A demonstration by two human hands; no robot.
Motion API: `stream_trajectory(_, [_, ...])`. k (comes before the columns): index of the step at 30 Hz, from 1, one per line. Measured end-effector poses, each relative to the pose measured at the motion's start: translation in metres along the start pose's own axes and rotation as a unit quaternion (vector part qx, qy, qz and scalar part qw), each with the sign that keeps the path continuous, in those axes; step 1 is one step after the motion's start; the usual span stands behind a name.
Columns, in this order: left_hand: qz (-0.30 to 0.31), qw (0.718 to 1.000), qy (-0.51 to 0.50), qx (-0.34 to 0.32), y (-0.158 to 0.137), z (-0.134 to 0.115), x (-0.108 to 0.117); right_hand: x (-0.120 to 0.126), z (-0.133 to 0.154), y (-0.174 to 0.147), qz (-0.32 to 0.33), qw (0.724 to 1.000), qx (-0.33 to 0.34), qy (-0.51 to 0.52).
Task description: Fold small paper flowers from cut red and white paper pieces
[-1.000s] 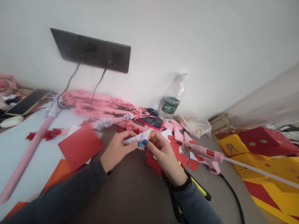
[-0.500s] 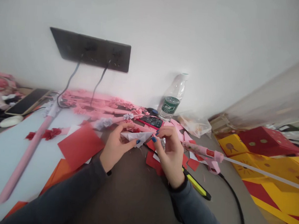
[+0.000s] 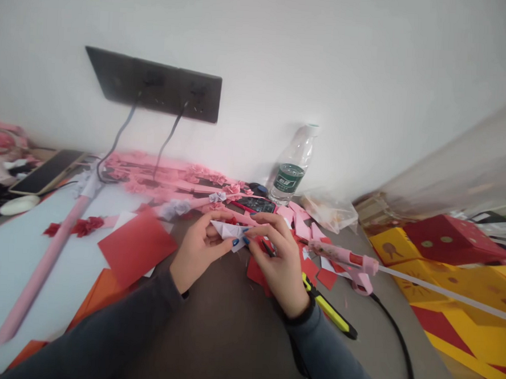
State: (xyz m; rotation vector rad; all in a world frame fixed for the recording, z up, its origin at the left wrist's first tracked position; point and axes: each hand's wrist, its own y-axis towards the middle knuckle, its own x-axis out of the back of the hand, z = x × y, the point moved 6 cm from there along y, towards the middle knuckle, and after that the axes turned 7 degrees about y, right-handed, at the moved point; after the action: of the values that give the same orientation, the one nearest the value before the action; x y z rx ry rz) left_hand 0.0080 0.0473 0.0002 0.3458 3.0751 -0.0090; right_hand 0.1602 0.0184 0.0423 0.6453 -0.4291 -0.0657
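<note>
A small folded piece of white paper (image 3: 228, 231) is held above the grey table, its creased point facing left. My left hand (image 3: 198, 248) pinches it from the left, thumb in front and fingers behind. From the other side, my right hand (image 3: 279, 261) grips the paper's right end between thumb and fingertips. Both hands nearly meet at the thumbs. Red square sheets (image 3: 136, 246) lie left of my left hand, and red paper scraps (image 3: 260, 274) are under my right hand. A yellow-and-black utility knife (image 3: 333, 314) rests beside my right wrist.
A pink glue gun (image 3: 343, 257) with a long white stick and black cord lies at right. Behind stand a water bottle (image 3: 288, 177) and pink paper flowers (image 3: 185, 177). A pink paper-wrapped rod (image 3: 46, 268) crosses the left side. Yellow and red boxes (image 3: 449, 276) are far right.
My right hand has moved left and its fingertips now close on the paper's right end. The paper has turned slightly in my left hand, which keeps its pinch.
</note>
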Motion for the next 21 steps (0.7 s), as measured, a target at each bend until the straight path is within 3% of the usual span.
stream_trajectory(10, [0.027, 0.999, 0.026, -0.021, 0.0, 0.0001, -0.0052, -0.0063, -0.0104, -0.0024, 0.023, 0.997, -0.058, 0.044])
stream_trajectory(21, [0.046, 0.998, -0.027, 0.022, -0.0003, 0.0025, -0.0067, -0.0041, -0.0035, 0.0012, 0.086, 0.995, 0.03, 0.038])
